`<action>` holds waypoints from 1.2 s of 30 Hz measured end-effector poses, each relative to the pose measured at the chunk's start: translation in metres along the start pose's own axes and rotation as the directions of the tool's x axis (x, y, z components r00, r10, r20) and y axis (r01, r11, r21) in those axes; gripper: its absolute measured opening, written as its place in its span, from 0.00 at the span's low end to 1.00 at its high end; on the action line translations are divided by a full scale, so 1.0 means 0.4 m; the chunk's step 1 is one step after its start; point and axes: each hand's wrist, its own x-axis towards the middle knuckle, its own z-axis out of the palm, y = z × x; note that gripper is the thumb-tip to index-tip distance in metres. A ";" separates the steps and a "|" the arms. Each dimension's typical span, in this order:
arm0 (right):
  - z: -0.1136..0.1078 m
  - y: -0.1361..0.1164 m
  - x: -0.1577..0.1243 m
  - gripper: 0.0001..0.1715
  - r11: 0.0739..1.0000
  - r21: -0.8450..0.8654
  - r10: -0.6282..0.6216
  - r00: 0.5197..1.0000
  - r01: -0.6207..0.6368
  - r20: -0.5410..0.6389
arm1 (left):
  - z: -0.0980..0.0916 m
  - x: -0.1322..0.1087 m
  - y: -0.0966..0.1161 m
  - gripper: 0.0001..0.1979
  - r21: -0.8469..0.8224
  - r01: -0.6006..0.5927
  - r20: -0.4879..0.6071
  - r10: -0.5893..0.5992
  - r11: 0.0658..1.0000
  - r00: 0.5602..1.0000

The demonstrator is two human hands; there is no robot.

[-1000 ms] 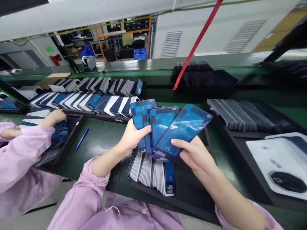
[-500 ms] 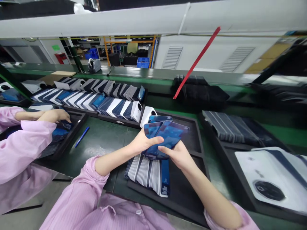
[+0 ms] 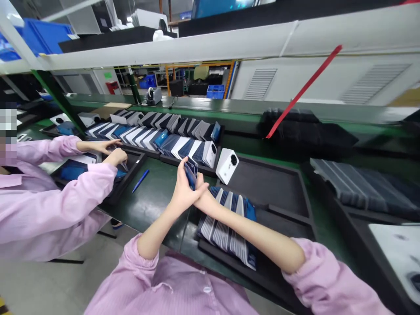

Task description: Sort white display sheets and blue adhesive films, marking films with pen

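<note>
Together my hands hold a small stack of dark blue phone back covers (image 3: 190,172), turned on edge and seen from the narrow side. My left hand (image 3: 182,190) is closed around the near left side. From the right, my right hand (image 3: 204,197) grips the lower part, its fingers partly hidden behind the left thumb. Below my right forearm, rows of white and blue phone back covers (image 3: 226,232) lean in a black tray (image 3: 278,181). A white phone back cover (image 3: 226,168) with a round black camera area stands at the tray's far left corner.
Long rows of covers (image 3: 141,136) fill black trays behind my hands. A blue pen (image 3: 140,180) lies on the green bench. To the left, a co-worker's hands (image 3: 113,153) work over another tray. On the right stands a tray of grey covers (image 3: 354,183). A red strap (image 3: 305,89) hangs above.
The fanned blue covers have been brought together, turned on edge and moved left, away from above the tray. My right forearm now crosses over the tray's rows. The view has swung left.
</note>
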 end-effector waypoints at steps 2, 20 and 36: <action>0.014 0.015 0.007 0.52 1.000 0.027 -0.003 0.998 0.001 0.062 | -0.027 -0.024 -0.058 0.46 -0.103 0.080 0.017 -0.078 0.991 0.997; 0.000 -0.017 0.044 0.49 0.965 -0.147 -0.141 0.906 0.216 0.400 | -0.163 -0.089 -0.141 0.48 -0.328 0.034 0.261 0.056 0.944 0.964; 0.050 -0.008 0.016 0.41 0.963 -0.179 -0.157 0.956 0.204 0.247 | -0.144 -0.123 -0.122 0.36 -0.169 0.024 0.102 -0.007 0.985 0.995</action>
